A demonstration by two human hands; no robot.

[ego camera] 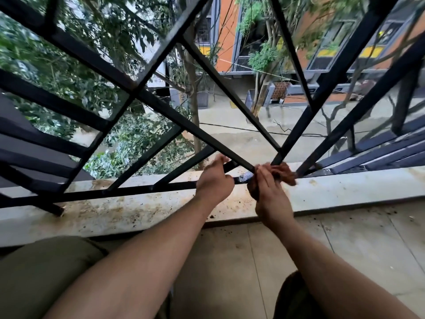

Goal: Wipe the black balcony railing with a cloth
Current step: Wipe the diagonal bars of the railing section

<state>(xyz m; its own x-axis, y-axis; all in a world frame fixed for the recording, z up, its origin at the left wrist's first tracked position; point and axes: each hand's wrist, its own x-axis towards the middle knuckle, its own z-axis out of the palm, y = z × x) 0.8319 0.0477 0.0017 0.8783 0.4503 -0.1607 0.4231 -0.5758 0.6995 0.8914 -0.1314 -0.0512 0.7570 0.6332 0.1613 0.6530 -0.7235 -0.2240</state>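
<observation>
The black metal railing [161, 104] fills the upper view, its bars crossing in a grid above a stained stone ledge. My left hand [215, 178] grips a bar low down, fingers curled round it near the bottom rail. Just to its right, my right hand [269, 194] holds a reddish-brown cloth [284, 172] wrapped against the bottom of a bar where it meets the ledge. A wet, shiny patch shows on the bottom rail between the two hands.
The pale ledge [128, 215] under the railing is stained and speckled with dirt. A tiled balcony floor [345, 240] lies on the near side. My knees show at the bottom edge. Trees, a street and an orange building lie beyond the bars.
</observation>
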